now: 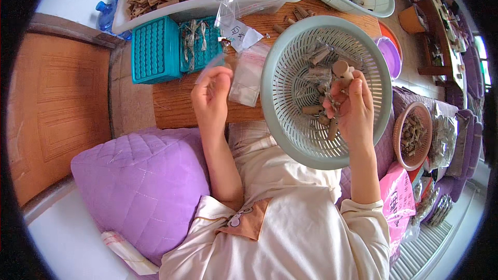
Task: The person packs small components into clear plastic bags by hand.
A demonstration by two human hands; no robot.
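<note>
My left hand (211,98) is raised over the wooden table's near edge, its thumb and fingers pinched on a small clear plastic bag (208,64). My right hand (357,109) is above a grey-green plastic colander (276,116), fingers curled round a small beige tube-shaped piece (342,68) with a short side stub. Below that hand the colander holds more brown tube pieces (312,109) and some wrapped in clear film (317,75). A stack of clear zip bags (245,91) lies on the table between my left hand and the colander.
Teal plastic racks (155,52) stand at the far left, with white cords (196,36) on one. Behind them is a white tub (207,8) of brown tube pieces. A pale green basket (381,2) sits at the far right. A pink-brown basket (413,163) is at my right.
</note>
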